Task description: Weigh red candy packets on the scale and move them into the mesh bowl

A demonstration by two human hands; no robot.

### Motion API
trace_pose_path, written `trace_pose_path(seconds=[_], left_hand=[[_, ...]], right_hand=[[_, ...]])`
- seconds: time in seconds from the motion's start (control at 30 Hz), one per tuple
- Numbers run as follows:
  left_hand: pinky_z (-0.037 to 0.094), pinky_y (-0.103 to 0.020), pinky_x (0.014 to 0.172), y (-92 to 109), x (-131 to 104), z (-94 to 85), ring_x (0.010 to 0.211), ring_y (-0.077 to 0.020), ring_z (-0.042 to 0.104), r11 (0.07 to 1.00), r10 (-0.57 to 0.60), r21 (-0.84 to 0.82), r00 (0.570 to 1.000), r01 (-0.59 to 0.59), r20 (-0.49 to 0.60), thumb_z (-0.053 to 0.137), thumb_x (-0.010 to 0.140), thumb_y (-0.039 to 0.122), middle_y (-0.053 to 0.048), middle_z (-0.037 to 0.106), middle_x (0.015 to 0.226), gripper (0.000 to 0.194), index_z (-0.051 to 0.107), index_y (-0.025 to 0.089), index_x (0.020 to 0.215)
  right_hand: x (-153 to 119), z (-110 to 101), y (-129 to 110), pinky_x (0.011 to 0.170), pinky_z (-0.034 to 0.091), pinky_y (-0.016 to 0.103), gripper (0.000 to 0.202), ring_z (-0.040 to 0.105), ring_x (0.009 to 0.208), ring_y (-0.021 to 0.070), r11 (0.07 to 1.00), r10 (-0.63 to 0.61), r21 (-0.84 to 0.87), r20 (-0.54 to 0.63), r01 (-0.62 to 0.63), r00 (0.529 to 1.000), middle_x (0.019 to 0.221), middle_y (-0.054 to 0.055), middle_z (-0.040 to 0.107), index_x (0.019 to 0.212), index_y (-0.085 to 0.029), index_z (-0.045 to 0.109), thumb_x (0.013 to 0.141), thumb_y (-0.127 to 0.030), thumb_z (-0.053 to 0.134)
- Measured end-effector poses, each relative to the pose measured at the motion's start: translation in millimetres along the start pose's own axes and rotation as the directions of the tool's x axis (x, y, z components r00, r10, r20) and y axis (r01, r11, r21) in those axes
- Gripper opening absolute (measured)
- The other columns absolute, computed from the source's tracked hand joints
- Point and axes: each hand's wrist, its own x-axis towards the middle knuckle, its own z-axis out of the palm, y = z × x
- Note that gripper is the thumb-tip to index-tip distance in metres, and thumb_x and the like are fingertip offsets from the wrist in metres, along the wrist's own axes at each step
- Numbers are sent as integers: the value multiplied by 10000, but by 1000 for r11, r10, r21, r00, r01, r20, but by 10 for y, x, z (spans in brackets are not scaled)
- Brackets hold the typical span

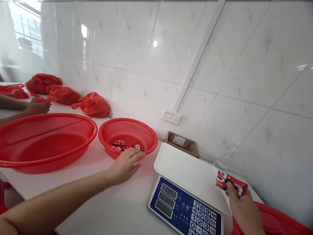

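My right hand [243, 205] pinches a red printed packet [229, 183], thumb on top, over the right end of the scale's white pan [187, 167]. My left hand [126, 165] is at the front rim of a small round red basket [105, 133], fingers stretched out and apart, nothing seen in them. Inside that basket lie several small red-and-white packets [119, 142]. The digital scale [183, 211] has a blue keypad and three displays, too faint to read. Below my right forearm, another red basket [287, 220] holds more red packets, partly hidden.
A large oval red basket [45, 162] stands at left. Knotted red plastic bags [93, 104] line the wall, near a co-worker's hands [38, 107]. Behind the scale are an open cardboard box [183, 143] and clear plastic [227, 154]. A power socket [172, 116] is on the tiled wall.
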Motion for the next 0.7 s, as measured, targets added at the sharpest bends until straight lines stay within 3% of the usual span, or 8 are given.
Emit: trace_pose_path(seconds=[0.07,0.17,0.27,0.33,0.4,0.57,0.7], left_hand=[[390,-360,967,172,-153,206,1101,-204,507,969,180,-161,982,-188,-59,349,899,281,-99,589,1163,332,523,202,1171],[463,-327,825,439,-410,509,902,-196,591,867,421,-301,907,-398,15,349,874,256,-90,663,976,308,579,223,1077],[487,-298,768,585,-599,719,822,-192,623,733,606,-451,790,-509,93,352,893,334,-92,686,906,314,587,227,1071],[497,-285,761,598,-649,787,825,-193,635,680,653,-526,748,-510,120,347,905,387,-91,691,910,336,594,229,1068],[506,-265,747,567,-645,807,829,-185,642,676,626,-589,767,-443,142,368,900,387,-88,687,928,321,601,233,1058],[497,-198,647,451,-578,769,736,-134,623,691,394,-713,889,-118,234,478,813,275,-57,658,920,242,604,229,1014],[473,-197,639,417,-561,714,718,-124,586,680,275,-732,911,42,308,446,824,270,-32,640,866,207,606,223,946]], right_hand=[[-13,-29,-32,666,478,425,624,628,894,363,999,29,-23,19,-29,999,923,168,666,1093,-157,540,810,-608,215],[-24,-76,-80,727,465,402,593,602,951,342,996,-28,-87,21,29,999,951,168,645,1037,-149,573,809,-585,242],[-32,-118,-179,779,444,381,545,581,984,314,981,-144,-125,35,147,989,999,157,639,1010,-156,595,790,-561,305],[-33,-139,-312,786,437,370,506,586,972,301,979,-161,-118,73,169,984,992,134,656,989,-168,606,779,-544,341],[-26,-144,-496,783,437,353,467,598,951,287,989,-133,-50,92,138,987,958,114,680,968,-175,623,777,-518,370],[-15,3,-991,739,461,332,370,633,835,251,944,-133,319,139,82,981,856,73,706,918,-163,653,747,-447,490],[-64,280,-1279,634,486,264,308,651,745,189,921,-121,388,185,41,975,830,54,712,899,-150,656,786,-387,495]])
